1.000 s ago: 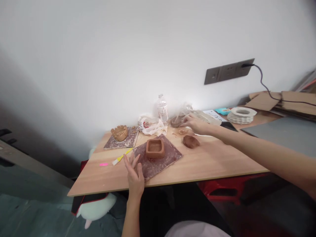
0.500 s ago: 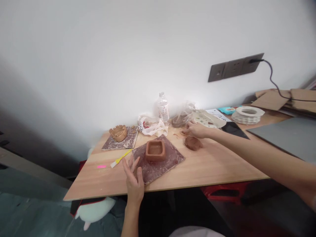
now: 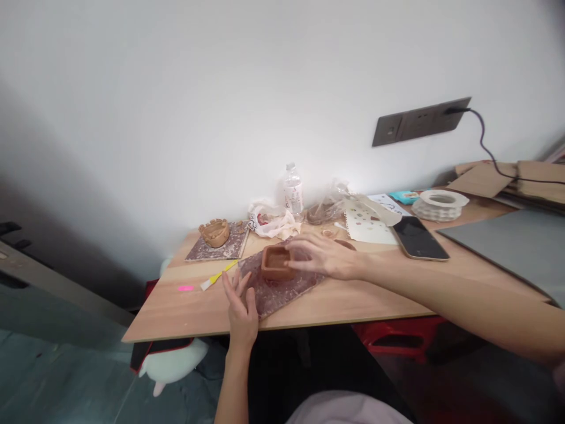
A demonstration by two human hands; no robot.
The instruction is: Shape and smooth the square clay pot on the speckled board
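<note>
A small square brown clay box (image 3: 274, 272) with an open top sits on a dark, clay-smeared board (image 3: 276, 298). My right hand (image 3: 324, 256) reaches over the board, its fingers outstretched and spread at the box's right wall; whether they touch it I cannot tell. Palm up, my left hand (image 3: 242, 306) rests at the board's left edge, fingers apart and holding nothing. Behind my right hand, a lump of clay (image 3: 346, 244) is mostly hidden. Left of the board lies a yellow-handled brush (image 3: 216, 278).
A round clay bowl (image 3: 215, 234) stands on another board at the back left. Along the wall are a plastic bag (image 3: 276, 222), a clear bottle (image 3: 293, 191) and a wrapped clay lump (image 3: 322, 212). A phone (image 3: 419, 238) and a white ribbed pot (image 3: 440, 206) lie further right.
My right hand has moved from a small dish near the back, left and towards me, to the clay box. A phone and patterned sheet are now uncovered. My left hand stays nearly still.
</note>
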